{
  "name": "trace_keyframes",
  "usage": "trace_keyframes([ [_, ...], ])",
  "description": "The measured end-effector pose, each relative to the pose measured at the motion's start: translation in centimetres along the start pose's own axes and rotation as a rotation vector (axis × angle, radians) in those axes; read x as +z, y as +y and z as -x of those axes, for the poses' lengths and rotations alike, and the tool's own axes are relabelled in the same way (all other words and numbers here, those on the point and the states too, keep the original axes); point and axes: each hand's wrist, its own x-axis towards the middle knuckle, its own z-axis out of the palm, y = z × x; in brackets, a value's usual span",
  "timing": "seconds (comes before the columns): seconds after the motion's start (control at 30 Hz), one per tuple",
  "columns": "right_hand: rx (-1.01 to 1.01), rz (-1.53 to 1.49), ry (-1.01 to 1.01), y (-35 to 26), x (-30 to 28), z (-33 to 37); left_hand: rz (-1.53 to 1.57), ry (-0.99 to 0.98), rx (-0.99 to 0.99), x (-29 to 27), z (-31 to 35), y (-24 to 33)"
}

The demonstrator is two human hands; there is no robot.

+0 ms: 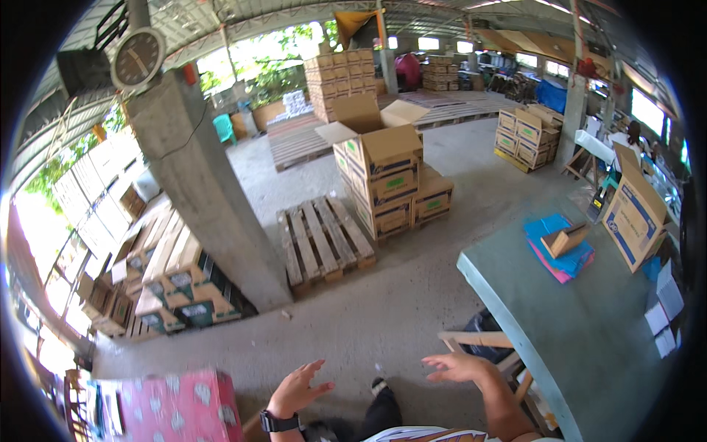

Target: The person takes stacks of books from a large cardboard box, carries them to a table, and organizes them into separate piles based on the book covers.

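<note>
My left hand point(298, 389), with a dark watch at its wrist, is held out over the concrete floor, its fingers apart and nothing in it. It is nearest to a pink patterned cover point(177, 407) at the lower left. My right hand point(456, 366) is likewise empty, fingers spread, left of a green-topped table point(530, 313). Neither hand touches anything. On that table lie blue and pink plastic sheets point(546, 234) with a small brown cardboard piece point(565, 239) on top.
Ahead stand stacked cartons point(395, 188), the top one with raised flaps, beside a wooden pallet point(324, 236). A concrete pillar point(213, 184) rises at left, near more cartons point(195, 283). An upright carton point(635, 214) and white stacks point(665, 295) line the table's far right.
</note>
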Motion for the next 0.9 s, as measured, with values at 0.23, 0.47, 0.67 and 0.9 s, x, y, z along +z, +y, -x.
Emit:
trace_keyframes([
  [0.23, 0.200, -0.026, 0.278, 0.0, -13.3, -10.4, -0.108, 0.034, 0.274, -5.0, -23.6, 0.1],
  [0.47, 0.437, -0.223, 0.587, 7.3, -23.7, -15.5, -0.153, -0.173, 0.542, -10.7, -43.8, 3.3],
  [0.67, 0.387, -0.173, 0.863, 7.1, -38.7, -27.6, -0.142, 0.100, 0.313, -18.1, -57.8, 0.9],
  [0.9, -0.231, 0.045, 0.737, -0.3, -54.6, -50.9, -0.160, 0.520, 0.180, -24.6, -70.3, -1.4],
])
